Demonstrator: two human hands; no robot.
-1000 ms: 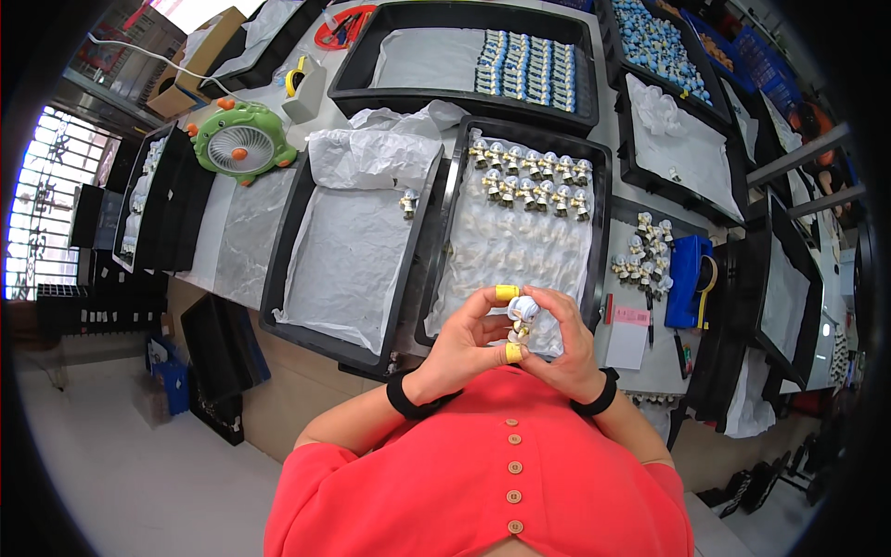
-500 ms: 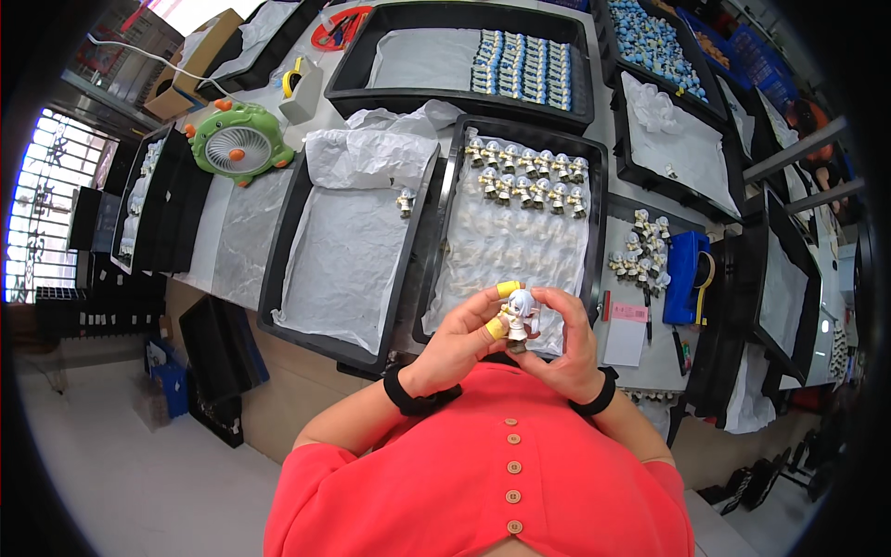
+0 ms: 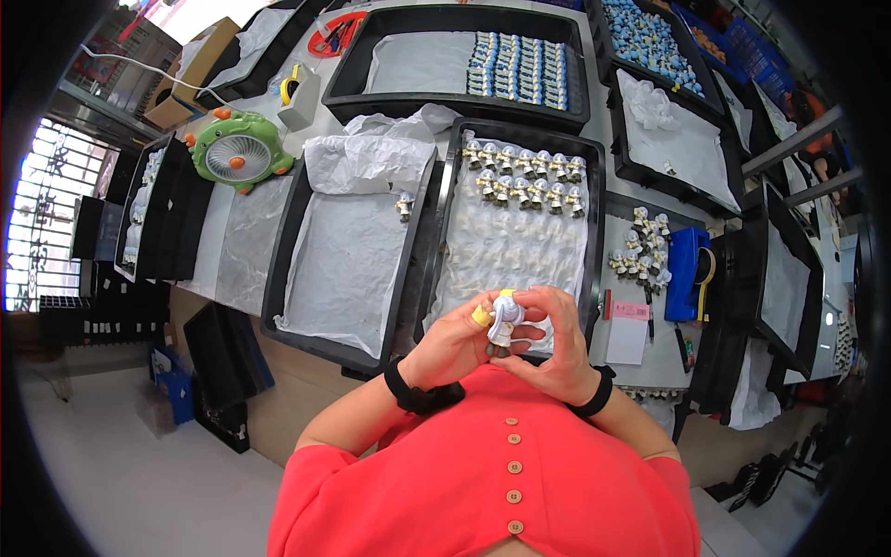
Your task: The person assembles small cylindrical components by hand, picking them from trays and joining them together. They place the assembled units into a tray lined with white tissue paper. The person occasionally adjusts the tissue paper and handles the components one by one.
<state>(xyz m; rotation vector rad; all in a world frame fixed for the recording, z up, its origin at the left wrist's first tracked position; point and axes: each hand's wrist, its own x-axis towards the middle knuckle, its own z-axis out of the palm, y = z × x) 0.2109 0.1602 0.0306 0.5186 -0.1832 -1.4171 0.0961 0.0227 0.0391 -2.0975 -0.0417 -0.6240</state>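
Observation:
Both of my hands hold one small white figurine close to my chest, just over the near rim of a black tray. My left hand grips it from the left, with yellow finger covers on two fingertips. My right hand wraps around it from the right. The tray is lined with white paper and has two rows of similar small figurines at its far end. Each wrist has a black band.
A second black tray to the left holds white paper and a single figurine. A green desk fan, a blue tape dispenser, a loose cluster of figurines and more trays of blue-white pieces surround them.
The figurine has been turned and shifted slightly in my fingers; both hands stay at the tray's near edge. Nothing on the table has moved.

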